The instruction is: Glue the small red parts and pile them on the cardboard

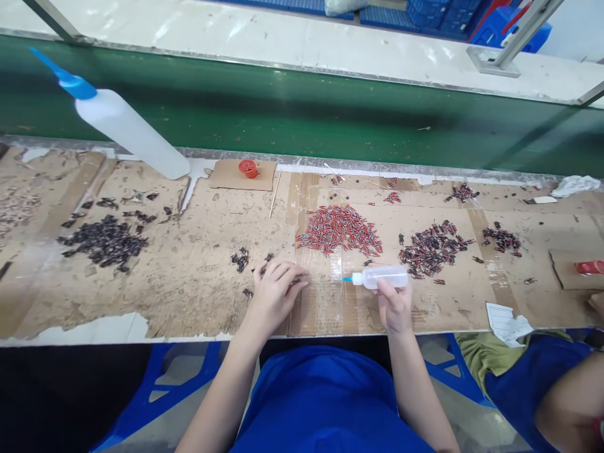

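My right hand [395, 305] is wrapped around a small clear squeeze bottle [385, 277], which lies level with its thin blue nozzle pointing left. On the cardboard left of that nozzle rests my left hand [276, 290], thumb and fingers drawn together. Something small and dark shows at its fingertips, too small to name. Beside this hand lies a little cluster of black parts [240, 259]. A large heap of small red-and-silver parts [338, 229] spreads beyond both hands. Right of the bottle is a mixed pile of red and black parts [431, 248].
A big white bottle with a blue nozzle [134, 132] leans at the back left, above a black heap [106, 242]. A red cup [248, 168] sits on a cardboard piece. A green belt [302, 113] runs behind. At right, another person's arm [573, 396] shows.
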The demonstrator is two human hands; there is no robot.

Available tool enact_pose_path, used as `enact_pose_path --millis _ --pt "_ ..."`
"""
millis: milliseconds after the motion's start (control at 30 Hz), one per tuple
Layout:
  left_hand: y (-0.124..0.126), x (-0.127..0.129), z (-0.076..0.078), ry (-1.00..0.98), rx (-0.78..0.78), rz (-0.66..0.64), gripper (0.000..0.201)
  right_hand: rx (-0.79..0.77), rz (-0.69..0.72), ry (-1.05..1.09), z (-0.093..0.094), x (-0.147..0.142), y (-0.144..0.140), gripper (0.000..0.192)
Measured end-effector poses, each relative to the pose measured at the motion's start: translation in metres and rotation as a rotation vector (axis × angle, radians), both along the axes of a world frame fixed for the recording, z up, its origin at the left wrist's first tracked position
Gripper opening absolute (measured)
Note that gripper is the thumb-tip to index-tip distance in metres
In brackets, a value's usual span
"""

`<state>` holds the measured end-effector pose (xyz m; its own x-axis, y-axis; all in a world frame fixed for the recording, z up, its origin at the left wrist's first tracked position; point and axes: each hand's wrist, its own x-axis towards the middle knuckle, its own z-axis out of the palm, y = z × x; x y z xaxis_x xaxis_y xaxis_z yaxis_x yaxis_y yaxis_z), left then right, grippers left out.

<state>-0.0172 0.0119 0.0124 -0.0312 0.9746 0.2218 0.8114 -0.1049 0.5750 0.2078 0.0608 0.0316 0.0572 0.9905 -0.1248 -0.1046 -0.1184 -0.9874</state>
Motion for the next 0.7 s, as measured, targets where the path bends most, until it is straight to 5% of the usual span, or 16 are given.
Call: enact_pose_path --millis 267,700 --pt "-0.009 -0.015 -0.003 0.072 0.101 0.043 0.014 -0.041 0.013 0.092 -0.004 -0.024 -0.005 0.023" --pt "-0.006 0.02 0.002 0.041 0.119 -0.026 0.009 0.032 0.002 -0.168 0.004 -0.027 -0.005 0.02"
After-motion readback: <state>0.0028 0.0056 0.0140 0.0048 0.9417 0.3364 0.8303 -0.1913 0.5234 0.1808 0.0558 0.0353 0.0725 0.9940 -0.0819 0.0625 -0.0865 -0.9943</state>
